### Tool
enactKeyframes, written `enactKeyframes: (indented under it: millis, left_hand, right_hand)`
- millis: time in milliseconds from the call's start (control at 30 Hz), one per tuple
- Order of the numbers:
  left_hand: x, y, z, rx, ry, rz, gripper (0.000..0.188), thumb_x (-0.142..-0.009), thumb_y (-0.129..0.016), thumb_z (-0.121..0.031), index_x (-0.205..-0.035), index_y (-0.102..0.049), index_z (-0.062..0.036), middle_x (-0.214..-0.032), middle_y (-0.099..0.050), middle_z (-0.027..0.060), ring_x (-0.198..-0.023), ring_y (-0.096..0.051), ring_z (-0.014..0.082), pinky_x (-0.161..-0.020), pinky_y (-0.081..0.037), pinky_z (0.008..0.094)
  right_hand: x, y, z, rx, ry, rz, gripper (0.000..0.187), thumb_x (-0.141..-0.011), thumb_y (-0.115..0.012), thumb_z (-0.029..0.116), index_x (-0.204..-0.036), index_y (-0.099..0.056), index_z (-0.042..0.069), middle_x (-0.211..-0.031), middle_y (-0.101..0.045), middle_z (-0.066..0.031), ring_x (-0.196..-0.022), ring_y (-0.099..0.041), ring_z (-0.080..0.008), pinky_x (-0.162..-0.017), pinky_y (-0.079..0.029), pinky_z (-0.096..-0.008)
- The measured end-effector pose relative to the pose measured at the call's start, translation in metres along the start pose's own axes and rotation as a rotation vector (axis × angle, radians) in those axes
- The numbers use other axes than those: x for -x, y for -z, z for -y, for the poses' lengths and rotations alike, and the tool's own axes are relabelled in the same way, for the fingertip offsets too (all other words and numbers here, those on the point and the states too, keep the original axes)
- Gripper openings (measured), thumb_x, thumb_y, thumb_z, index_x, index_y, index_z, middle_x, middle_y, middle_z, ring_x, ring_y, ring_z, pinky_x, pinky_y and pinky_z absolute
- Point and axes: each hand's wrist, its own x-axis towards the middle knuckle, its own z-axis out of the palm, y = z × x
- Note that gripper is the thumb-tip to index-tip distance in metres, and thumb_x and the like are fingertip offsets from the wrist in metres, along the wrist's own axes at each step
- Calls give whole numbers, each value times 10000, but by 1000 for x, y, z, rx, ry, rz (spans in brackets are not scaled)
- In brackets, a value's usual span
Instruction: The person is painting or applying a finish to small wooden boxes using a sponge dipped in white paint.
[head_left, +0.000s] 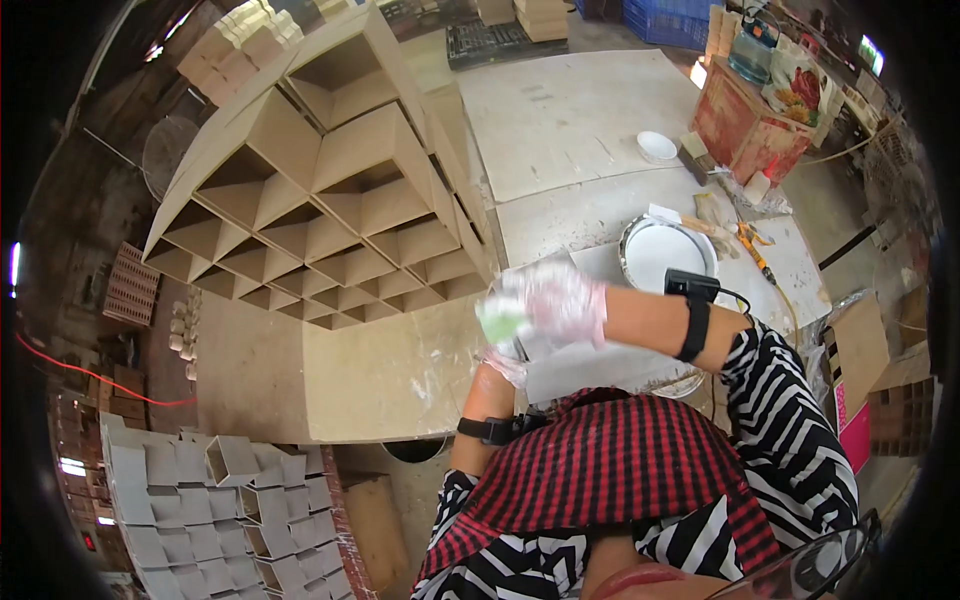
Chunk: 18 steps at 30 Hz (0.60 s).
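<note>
My right hand, in a thin white-smeared glove, reaches across from the right. Its fingers are closed around a soft light green piece, perhaps a sponge; blur hides its exact shape. Just beneath and nearer to me is my left hand, also in a smeared glove. Its fingers are mostly covered by the right hand, so what they hold does not show. Both hands are close together above the worktable. To the right of them stands a round tub of white paint, with a flat tool lying across its rim.
A tall stack of open brown boxes rises at the left. White-coated boxes stand stacked at the lower left. A white bowl, an orange-handled tool and a red-stained wooden crate are at the right.
</note>
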Motion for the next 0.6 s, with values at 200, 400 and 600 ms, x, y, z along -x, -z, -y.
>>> enactKeyframes:
  millis: [200, 400, 600]
  left_hand:
    - [-7, -3, -20, -21, 141, -49, 491, -942, -436, -429, -1285, -484, -80, -1182, -582, 122, -1074, -572, 263, -903, -484, 396]
    - [-7, -32, -37, 526, 396, -100, 602, -961, -340, -488, -1361, -400, -42, -1323, -496, 147, -1200, -495, 302, -1027, -400, 452]
    - [-7, -28, -3, 200, 368, -310, 521, -949, -457, -402, -1323, -450, -40, -1282, -538, 110, -1143, -548, 238, -966, -461, 394]
  right_hand:
    - [15, 18, 9, -378, -448, -41, 367, -757, -641, 300, -1116, -601, 237, -986, -586, -76, -920, -602, -258, -809, -501, -370]
    - [4, 17, 17, -72, -18, 411, 290, -753, -643, 257, -1040, -612, 228, -974, -599, -105, -880, -625, -285, -737, -517, -410]
    - [-15, 17, -37, -147, -686, -115, 277, -811, -618, 324, -1036, -590, 166, -1018, -597, -113, -908, -607, -281, -799, -499, -389]
